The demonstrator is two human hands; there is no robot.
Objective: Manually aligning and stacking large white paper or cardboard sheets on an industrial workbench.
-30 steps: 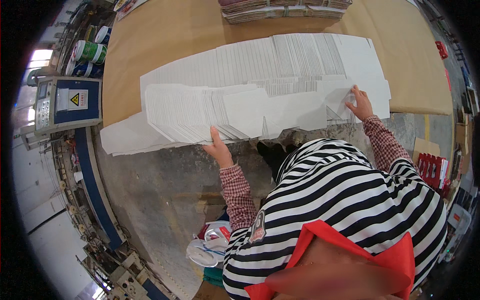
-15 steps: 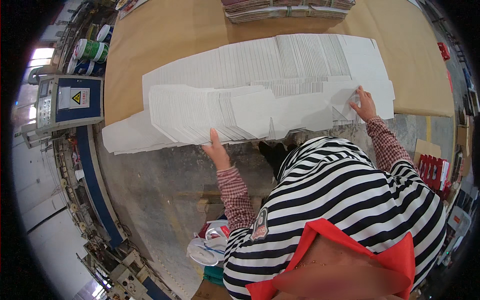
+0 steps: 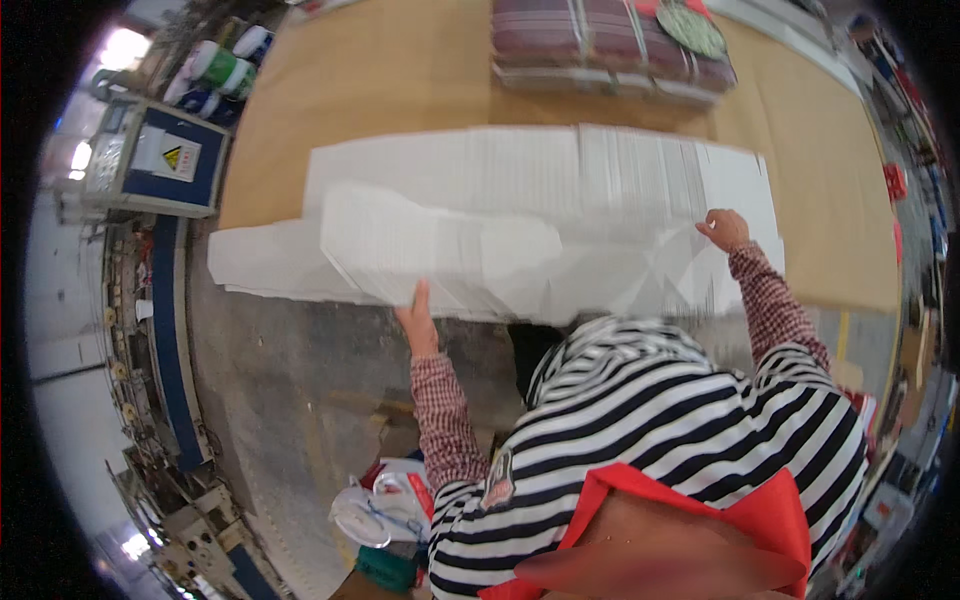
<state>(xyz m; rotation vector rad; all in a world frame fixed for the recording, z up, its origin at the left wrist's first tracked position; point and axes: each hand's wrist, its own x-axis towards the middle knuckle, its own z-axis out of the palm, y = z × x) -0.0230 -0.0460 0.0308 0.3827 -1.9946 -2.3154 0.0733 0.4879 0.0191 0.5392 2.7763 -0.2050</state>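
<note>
Overhead, brown table; grey, perhaps concrete, floor.

Both arms reached up-frame in checked sleeves: the left hand lay flat at centre-left, fingers extended, while the right hand (upper right) was curled, pinching.

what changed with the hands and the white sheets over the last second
The right hand slid up and away along the right end of the white sheets, drawing that part up with it. The left hand kept its place at the near edge, fingers pressed on the sheets. The sheets stayed spread across the brown table, and the striped stack at the far edge did not move.
</note>
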